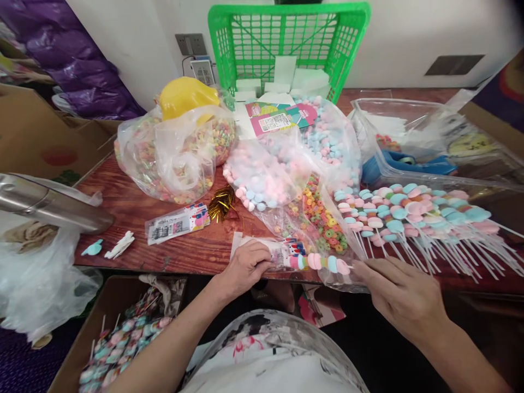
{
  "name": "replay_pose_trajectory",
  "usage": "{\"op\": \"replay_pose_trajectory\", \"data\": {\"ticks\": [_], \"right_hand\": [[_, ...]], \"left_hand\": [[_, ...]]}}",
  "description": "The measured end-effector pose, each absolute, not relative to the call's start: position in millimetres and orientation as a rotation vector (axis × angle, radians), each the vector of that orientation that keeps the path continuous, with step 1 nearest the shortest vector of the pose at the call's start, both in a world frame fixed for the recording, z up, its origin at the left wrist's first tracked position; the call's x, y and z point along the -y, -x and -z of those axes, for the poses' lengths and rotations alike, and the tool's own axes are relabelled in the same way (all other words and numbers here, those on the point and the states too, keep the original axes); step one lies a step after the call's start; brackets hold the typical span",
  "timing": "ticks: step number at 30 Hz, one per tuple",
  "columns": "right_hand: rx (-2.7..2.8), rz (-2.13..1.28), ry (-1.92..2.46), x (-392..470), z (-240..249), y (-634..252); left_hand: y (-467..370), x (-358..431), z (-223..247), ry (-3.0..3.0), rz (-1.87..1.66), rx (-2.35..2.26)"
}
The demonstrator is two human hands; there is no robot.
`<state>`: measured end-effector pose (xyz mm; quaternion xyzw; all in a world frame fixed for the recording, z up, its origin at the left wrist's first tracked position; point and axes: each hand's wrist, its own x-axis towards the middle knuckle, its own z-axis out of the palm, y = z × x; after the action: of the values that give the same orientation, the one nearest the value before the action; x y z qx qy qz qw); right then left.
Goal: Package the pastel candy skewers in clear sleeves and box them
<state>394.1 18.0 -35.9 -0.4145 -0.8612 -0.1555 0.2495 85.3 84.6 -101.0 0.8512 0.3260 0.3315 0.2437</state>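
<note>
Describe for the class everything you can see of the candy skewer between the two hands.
The candy skewer is a row of soft-looking, rounded pink and pale blue pieces, with smaller greenish and orange ones between. It lies almost level near the front edge of the table. The right hand grips its right end; its left end meets a printed packet held by the left hand. Whether it enters the packet is unclear.

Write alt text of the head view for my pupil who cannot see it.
A person's right hand pinches one end of a skewer of pink and blue sweets while the left hand holds a clear printed plastic sleeve at the other end. Similar skewers lie heaped at the right of a reddish-brown wooden table.
</note>
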Motion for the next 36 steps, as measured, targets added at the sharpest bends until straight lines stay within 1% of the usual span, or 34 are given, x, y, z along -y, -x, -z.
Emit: {"op": "replay_pose_trajectory", "data": {"ticks": [3,8,11,13,15,17,23,27,31,36], "right_hand": [[2.392,0.286,1.057,-21,40,-390],[2.342,0.359,1.110,-21,43,-382],[2.326,0.234,1.059,-19,43,-380],[2.274,0.145,1.045,-18,44,-379],[2.213,0.126,1.050,-17,47,-379],[2.184,0.154,1.040,-15,50,-377],[2.172,0.250,0.994,-13,52,-365],[2.312,0.196,0.974,-22,37,-358],[2.356,0.141,0.977,-31,25,-357],[2.491,0.101,0.932,-30,29,-343]], "left_hand": [[-85,-85,100,-2.354,-0.933,-0.792],[-85,-84,93,-2.341,-0.963,-0.746],[-83,-84,86,-2.326,-0.959,-0.769],[-82,-84,79,-2.315,-0.889,-0.782],[-84,-83,73,-2.316,-0.777,-0.778],[-87,-83,68,-2.332,-0.698,-0.746],[-103,-77,57,-2.321,-0.671,-0.749],[-108,-71,49,-2.316,-0.588,-0.743],[-106,-68,48,-2.365,-0.420,-0.787],[-113,-63,39,-2.314,-0.218,-0.869]]}}
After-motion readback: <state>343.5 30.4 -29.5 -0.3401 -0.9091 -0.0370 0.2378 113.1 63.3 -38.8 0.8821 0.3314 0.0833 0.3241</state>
